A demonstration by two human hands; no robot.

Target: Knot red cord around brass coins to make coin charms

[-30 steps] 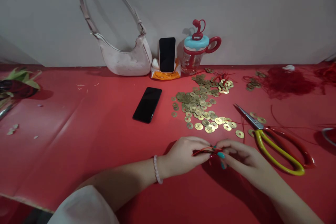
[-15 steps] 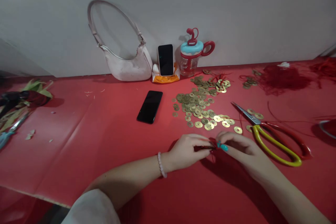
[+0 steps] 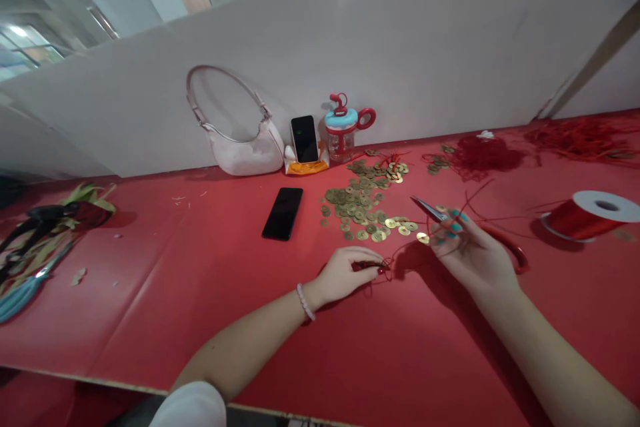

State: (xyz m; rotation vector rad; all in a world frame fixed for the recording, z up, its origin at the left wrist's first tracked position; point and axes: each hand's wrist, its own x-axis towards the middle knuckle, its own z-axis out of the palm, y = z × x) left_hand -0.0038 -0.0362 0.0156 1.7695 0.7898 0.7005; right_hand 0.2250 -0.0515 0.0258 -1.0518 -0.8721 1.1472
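My left hand [image 3: 347, 275], with a pale bead bracelet on the wrist, is closed on a small dark piece wrapped in red cord [image 3: 384, 268]. Its exact kind is partly hidden by my fingers. Thin loops of the cord stick out past my fingertips. My right hand [image 3: 473, 257], its nails turquoise, is raised to the right, palm turned up, fingers closed round the thin red cord that runs across from the left hand. Behind it lie scissors [image 3: 429, 208], blades pointing up-left and handles mostly covered by the hand. Brass coins with square holes [image 3: 357, 203] are spread beyond both hands.
A black phone [image 3: 283, 213] lies left of the coins. At the wall stand a pale handbag [image 3: 250, 153], a propped phone [image 3: 305, 139] and a lidded cup [image 3: 341, 137]. A red spool [image 3: 575, 217] and tangled red cord [image 3: 483, 157] are right; blue-handled scissors [image 3: 25, 297] lie left.
My right hand has moved away from the left, up and to the right, drawing the cord out. The left hand keeps its hold. The view has tilted up and turned right, showing the spool.
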